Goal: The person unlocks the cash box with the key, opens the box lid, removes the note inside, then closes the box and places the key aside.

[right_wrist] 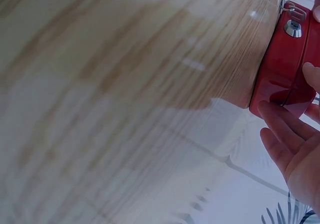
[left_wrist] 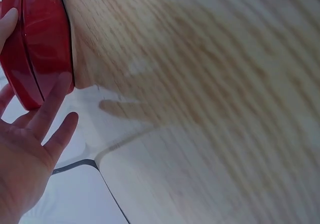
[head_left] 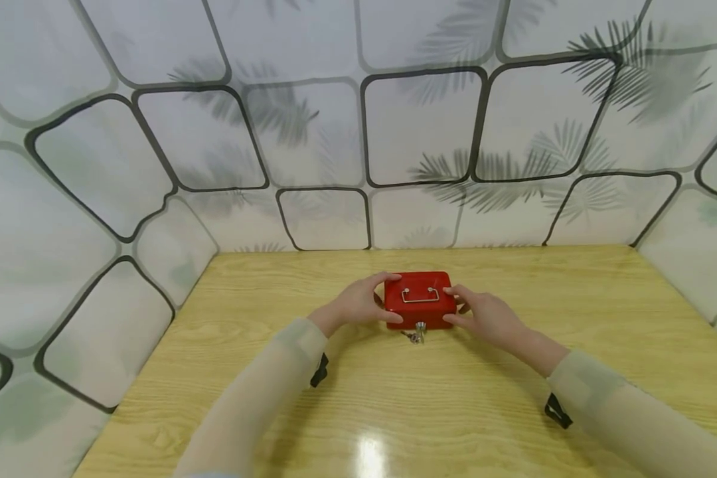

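Note:
A small red cash box (head_left: 419,316) with a wire handle (head_left: 420,300) on its lid lies flat on the wooden table, lid down. My left hand (head_left: 358,304) grips its left end, thumb at the front. Around the right end, my right hand (head_left: 488,317) holds it the same way. A silver lock (right_wrist: 293,28) sits on the front face, and a small bunch of keys (head_left: 414,338) hangs there. In the left wrist view, fingers (left_wrist: 52,101) touch the box's end. The inside of the box is hidden.
The light wooden table (head_left: 358,398) stretches around the box on all sides. Behind it and to the left stands a pale wall covering (head_left: 317,146) with dark outlines and leaf patterns, meeting the table's back edge.

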### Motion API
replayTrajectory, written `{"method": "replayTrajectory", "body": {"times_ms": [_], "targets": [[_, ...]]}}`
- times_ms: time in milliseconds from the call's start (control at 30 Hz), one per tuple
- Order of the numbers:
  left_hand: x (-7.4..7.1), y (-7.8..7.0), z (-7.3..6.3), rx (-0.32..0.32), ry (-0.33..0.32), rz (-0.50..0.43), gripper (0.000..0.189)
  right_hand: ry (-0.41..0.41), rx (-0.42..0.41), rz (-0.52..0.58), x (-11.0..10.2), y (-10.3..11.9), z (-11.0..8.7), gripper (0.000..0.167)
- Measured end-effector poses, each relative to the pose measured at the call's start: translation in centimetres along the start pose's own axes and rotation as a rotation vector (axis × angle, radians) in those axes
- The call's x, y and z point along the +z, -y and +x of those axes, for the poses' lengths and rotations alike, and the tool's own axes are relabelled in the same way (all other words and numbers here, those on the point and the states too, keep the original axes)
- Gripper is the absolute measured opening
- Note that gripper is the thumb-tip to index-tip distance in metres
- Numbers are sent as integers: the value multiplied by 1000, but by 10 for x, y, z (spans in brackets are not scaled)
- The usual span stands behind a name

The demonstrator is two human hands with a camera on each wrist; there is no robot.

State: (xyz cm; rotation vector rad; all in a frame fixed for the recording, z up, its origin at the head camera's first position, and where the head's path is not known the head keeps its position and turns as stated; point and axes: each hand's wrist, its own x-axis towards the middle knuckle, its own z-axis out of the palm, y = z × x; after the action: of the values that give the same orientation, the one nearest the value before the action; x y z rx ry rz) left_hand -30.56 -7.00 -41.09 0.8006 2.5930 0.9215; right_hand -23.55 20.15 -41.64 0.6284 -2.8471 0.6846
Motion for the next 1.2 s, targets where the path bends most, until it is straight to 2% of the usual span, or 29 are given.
{"method": "replayTrajectory", "body": {"times_ms": [133,400,533,733,833,967,1100,1200], "targets": [[-1,-2,-1,-5,-1,64,84,-7,-1,-11,1,-1,0,50],[2,-1,-1,-5,-2,53,83,-44,20,-29,-2,-2,-5,52],[2,-1,-1,-5,0,50,83,-115,34,-61,-3,7,-11,45],[0,-1,-1,3,-12,73,83,-189,-16,-41,5,31,-17,33],[-1,-1,-1,11,-23,84,82,-166,-20,5,13,40,-19,28],[-1,-1,-1,25,-20,80,82,-108,20,56,23,49,-22,22],[0,0,-1,24,-13,84,81,-60,54,50,33,55,-22,20],[0,0,-1,23,-14,94,82,-57,68,29,39,57,-20,21]]}}
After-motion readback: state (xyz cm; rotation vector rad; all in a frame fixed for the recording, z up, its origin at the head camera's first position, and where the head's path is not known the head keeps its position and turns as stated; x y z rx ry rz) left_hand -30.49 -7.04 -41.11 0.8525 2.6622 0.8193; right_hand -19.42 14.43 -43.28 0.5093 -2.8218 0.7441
